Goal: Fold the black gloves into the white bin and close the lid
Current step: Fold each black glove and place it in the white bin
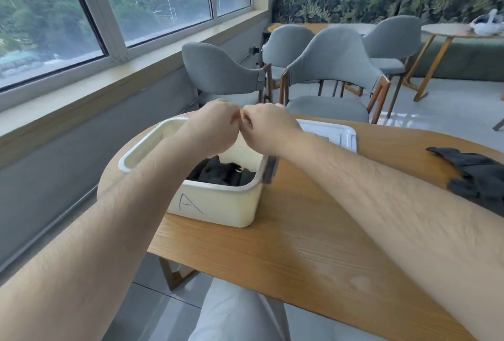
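Observation:
The white bin [218, 205], marked with a letter A, stands open on the wooden table. Black gloves [221, 173] lie bunched inside it. My left hand [215, 128] and my right hand [268, 128] hover over the bin's far half, fingers curled, knuckles touching. A peak of black glove fabric rises to the underside of my left hand, which seems to grip it. What my right hand holds is hidden. The white lid [332, 133] lies flat behind the bin to the right. More black gloves [474, 177] lie at the table's right edge.
The wooden table [313, 237] has bare surface in front of the bin. Grey chairs [330, 68] stand beyond the table's far edge. A window sill [81, 95] runs along the left. My white-trousered leg [240, 313] shows below the table edge.

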`<state>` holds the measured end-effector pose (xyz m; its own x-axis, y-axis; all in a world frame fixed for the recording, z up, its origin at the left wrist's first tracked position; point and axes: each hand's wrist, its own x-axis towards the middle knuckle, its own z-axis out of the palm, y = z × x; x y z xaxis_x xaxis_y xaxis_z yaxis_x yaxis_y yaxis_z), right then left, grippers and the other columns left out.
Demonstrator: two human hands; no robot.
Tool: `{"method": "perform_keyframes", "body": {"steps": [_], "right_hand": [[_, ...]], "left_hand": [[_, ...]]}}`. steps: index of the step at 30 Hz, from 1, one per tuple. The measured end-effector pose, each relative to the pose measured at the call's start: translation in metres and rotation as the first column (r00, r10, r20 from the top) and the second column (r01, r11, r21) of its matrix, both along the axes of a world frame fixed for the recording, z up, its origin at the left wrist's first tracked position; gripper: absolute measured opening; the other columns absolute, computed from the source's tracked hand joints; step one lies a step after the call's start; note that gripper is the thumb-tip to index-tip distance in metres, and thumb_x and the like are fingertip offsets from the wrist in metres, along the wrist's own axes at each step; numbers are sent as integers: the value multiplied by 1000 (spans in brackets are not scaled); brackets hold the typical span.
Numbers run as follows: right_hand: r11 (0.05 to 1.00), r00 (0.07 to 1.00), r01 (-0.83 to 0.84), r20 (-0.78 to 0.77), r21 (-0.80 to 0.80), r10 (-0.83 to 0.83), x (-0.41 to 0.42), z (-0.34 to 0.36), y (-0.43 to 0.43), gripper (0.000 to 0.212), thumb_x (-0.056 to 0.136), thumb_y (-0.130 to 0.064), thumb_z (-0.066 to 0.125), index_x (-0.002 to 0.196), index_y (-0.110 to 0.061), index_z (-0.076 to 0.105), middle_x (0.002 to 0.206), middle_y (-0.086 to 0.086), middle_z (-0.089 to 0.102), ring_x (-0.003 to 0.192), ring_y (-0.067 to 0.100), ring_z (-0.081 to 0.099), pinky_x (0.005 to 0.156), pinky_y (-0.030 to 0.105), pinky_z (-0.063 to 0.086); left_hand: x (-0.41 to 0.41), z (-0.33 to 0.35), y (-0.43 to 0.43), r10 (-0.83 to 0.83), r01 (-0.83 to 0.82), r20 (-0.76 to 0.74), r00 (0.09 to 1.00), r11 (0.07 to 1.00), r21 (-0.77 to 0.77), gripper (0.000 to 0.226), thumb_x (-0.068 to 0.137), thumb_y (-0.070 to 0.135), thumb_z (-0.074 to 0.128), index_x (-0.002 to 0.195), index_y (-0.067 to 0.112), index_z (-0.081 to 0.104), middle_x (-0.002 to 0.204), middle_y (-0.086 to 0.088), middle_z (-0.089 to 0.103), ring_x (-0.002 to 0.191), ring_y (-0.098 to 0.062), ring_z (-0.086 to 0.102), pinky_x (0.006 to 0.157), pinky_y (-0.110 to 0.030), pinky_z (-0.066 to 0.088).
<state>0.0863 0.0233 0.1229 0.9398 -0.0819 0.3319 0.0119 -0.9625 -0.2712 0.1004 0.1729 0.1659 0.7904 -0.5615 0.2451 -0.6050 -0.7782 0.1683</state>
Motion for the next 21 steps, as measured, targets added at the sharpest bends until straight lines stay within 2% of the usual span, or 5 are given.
{"method": "perform_keyframes", "body": {"steps": [3,8,15,18,21], "right_hand": [[990,998,-12,55,144,4,-54,20,-26,36,103,-34,36,69,-24,39,75,-3,52,75,27,49,61,36,30],[939,987,133,39,316,-153,-118,-2,-87,38,104,-31,37,69,-19,40,68,-2,51,63,16,46,54,35,28],[790,929,362,-130,495,-345,-174,-74,-145,33,101,-30,39,73,-14,49,68,-1,55,65,22,51,56,35,36],[755,894,448,-221,479,-390,-184,-106,-156,35,103,-36,37,76,-17,51,71,0,57,67,25,56,53,34,37],[733,864,503,-252,458,-436,-184,-125,-163,38,102,-40,36,82,-17,56,77,1,62,72,24,60,60,37,47]], "left_hand": [[-21,1,-34,-80,81,11,997,966,-245,22,101,18,46,93,6,62,93,-6,62,90,-25,54,73,-34,40],[-63,-23,-113,-208,195,-6,978,925,-326,24,102,20,43,91,5,58,84,-5,61,77,-24,52,62,-33,38],[-96,-112,-186,-456,327,-194,868,821,-467,27,104,22,48,80,11,53,72,0,57,65,-13,50,58,-30,34],[-100,-145,-206,-449,254,-338,827,835,-488,24,103,28,50,85,14,58,73,-1,63,69,-19,59,67,-40,49],[-103,-166,-216,-419,192,-386,822,841,-505,26,103,33,51,86,14,59,77,-2,65,76,-22,61,77,-45,50]]}}
